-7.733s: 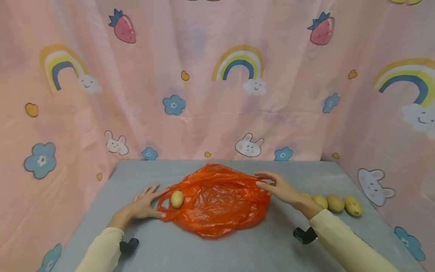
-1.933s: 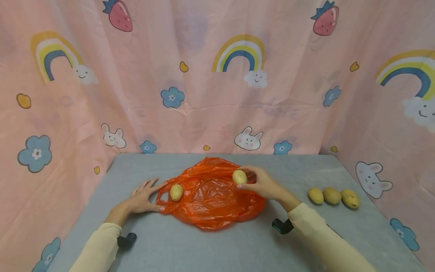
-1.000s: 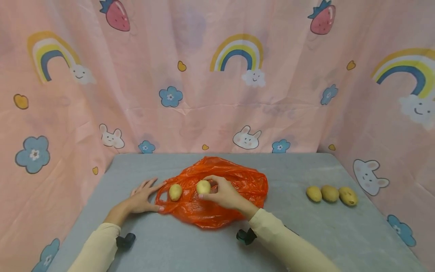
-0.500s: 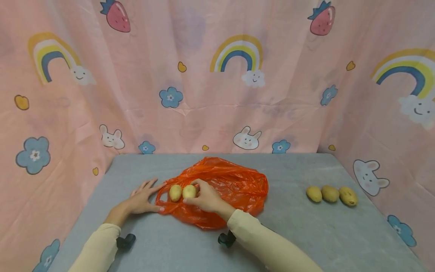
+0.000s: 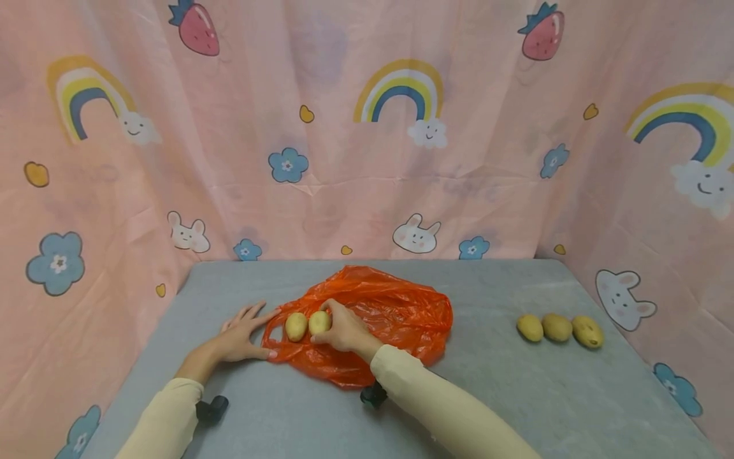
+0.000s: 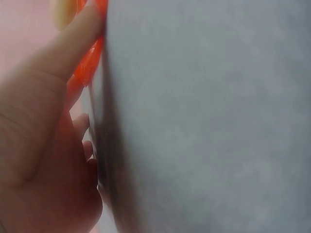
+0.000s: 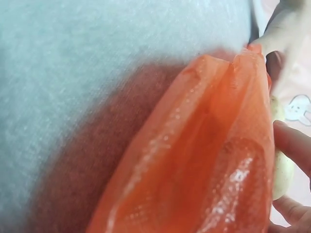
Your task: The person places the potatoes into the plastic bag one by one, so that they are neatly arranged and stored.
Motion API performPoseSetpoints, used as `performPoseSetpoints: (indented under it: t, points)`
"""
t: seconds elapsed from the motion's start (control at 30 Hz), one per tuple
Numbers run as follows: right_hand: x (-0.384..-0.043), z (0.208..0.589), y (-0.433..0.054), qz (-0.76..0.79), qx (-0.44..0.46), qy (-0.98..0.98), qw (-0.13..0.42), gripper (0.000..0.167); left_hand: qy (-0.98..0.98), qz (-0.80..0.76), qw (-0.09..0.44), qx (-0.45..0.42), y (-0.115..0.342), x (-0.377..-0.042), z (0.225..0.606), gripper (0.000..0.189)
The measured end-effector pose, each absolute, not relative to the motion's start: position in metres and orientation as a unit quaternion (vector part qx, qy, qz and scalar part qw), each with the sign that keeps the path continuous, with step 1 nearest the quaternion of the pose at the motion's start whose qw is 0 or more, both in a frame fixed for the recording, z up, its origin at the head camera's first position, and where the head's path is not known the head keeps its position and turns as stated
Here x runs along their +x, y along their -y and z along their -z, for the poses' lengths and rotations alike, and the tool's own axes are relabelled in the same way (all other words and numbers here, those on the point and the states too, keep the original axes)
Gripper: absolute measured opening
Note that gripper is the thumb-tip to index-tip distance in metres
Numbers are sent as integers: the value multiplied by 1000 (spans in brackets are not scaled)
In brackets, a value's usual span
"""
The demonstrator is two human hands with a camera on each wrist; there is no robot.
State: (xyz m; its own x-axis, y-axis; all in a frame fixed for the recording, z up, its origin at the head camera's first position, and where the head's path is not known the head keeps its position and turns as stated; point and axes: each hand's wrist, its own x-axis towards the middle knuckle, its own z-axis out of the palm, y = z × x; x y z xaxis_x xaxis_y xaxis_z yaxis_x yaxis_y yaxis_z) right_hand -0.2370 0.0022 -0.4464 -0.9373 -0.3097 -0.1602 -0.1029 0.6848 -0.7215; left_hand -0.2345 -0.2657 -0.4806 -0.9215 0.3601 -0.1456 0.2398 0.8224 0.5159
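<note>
An orange plastic bag lies spread flat on the grey table. On its left end, beside the handle, sits a potato. Right next to it is a second potato, pinched between thumb and fingers of my right hand. At the bag's left edge my left hand has its fingers spread, with thumb and index finger pressing the handle. The left wrist view shows the left thumb straight along the orange plastic. In the right wrist view, bag folds cover much of the picture.
Three potatoes stand in a row on the right side of the grey table. A pink curtain with printed rainbows and bunnies hangs behind and along the sides. Dark wrist cameras sit below the wrists.
My right hand left the bag's right edge, took a potato from the right-hand row and carried it left over the bag, beside the first potato. The left hand has stayed at the handle.
</note>
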Motion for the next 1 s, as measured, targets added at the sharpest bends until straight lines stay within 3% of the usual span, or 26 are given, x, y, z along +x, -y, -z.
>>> performPoseSetpoints:
  t: [1.0]
  points:
    - [-242, 451, 6, 363, -76, -918, 141, 46, -945, -253, 118, 168, 266, -233, 480, 95]
